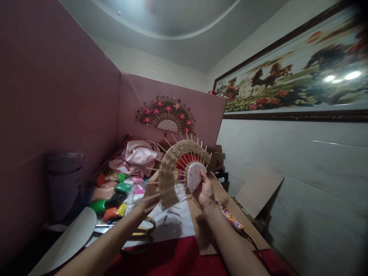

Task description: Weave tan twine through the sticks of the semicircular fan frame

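Both hands hold up a woven fan [169,165], a tan braided band curved over thin wooden sticks that poke out past its outer edge. My right hand [205,191] grips its half-round base, covered in white cloth with small red dots, the thumb lying on the front. At the left end of the band, my left hand [151,193] is closed on the edge; its fingertips are partly hidden behind the weave. Loose strands hang under the band's inner side. Beyond, a finished-looking fan with pink flowers [168,109] hangs against the pink panel.
Bagged coloured clay [123,188] and pink cloth [138,157] lie at the left. Scissors [143,228] rest near my left forearm on white paper. A dotted glue gun [230,216] with a black cord lies on brown cardboard [207,241]. A pink panel [198,99] stands behind.
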`<state>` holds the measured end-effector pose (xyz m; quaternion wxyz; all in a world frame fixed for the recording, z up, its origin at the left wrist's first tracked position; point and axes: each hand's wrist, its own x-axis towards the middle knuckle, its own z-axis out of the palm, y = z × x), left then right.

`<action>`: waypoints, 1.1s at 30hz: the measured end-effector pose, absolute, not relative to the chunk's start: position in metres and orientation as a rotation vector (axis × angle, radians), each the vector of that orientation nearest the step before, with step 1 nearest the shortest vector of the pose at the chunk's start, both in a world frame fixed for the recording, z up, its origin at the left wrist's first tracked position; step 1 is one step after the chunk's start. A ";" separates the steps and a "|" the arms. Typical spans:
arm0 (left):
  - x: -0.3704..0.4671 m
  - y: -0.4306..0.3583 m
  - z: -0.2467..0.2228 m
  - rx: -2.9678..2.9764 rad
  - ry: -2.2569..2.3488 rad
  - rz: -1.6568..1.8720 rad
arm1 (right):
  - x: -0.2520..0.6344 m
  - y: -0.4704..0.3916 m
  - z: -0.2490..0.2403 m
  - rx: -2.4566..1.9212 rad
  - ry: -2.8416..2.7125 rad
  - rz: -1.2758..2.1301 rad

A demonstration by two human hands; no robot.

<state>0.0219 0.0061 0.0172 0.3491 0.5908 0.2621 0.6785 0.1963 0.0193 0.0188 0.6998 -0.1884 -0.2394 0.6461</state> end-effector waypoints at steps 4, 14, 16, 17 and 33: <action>0.008 0.010 0.005 1.645 0.837 1.735 | 0.206 0.023 -0.003 -0.550 -0.473 1.380; -0.017 0.001 -0.014 1.491 0.914 1.636 | 0.211 0.022 -0.018 -0.607 -0.409 1.410; -0.019 0.000 -0.012 1.428 0.919 1.622 | 0.212 0.022 -0.016 -0.626 -0.426 1.381; -0.020 0.000 -0.011 1.399 0.931 1.626 | 0.213 0.023 -0.015 -0.627 -0.432 1.369; -0.024 -0.014 -0.008 2.233 1.375 2.004 | 0.213 0.025 -0.019 -0.620 -0.416 1.326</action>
